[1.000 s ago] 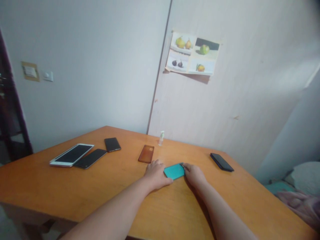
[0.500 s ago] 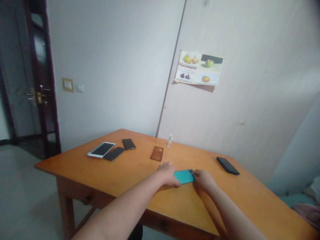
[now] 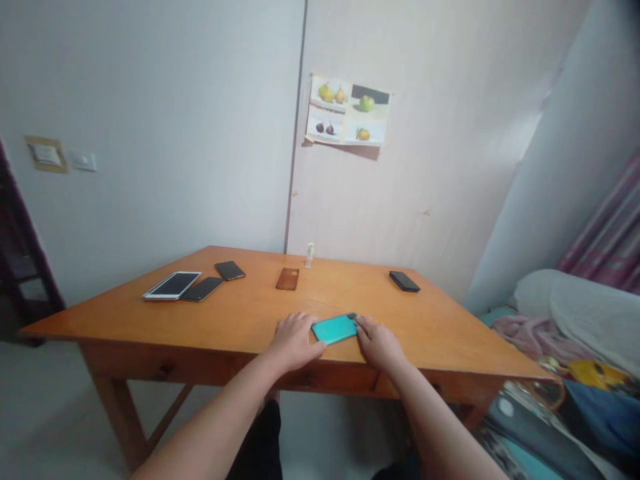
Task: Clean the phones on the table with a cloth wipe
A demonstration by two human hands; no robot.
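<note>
A teal-backed smartphone (image 3: 334,329) lies back up near the table's front edge, its dark camera block at the far right corner. My left hand (image 3: 294,340) closes round its left end, thumb along the near edge and fingers toward the far side. At the right end, my right hand (image 3: 379,341) grips beside the camera block, with its lower fingers partly hidden. Beyond my hands, a brown translucent phone case (image 3: 288,279) lies flat. A small clear pump bottle (image 3: 310,256) stands upright behind it.
To the left, a white tablet (image 3: 173,285) partly overlaps a dark phone (image 3: 203,289), with another dark phone (image 3: 230,270) behind them. A black wallet-like object (image 3: 404,281) lies at the back right of the wooden table (image 3: 240,320). Piled bedding (image 3: 565,313) is beyond the right edge.
The view has swung to the right, bringing the bedding and curtain into sight. Both hands keep their hold on the teal phone, which now appears nearer the table's front edge.
</note>
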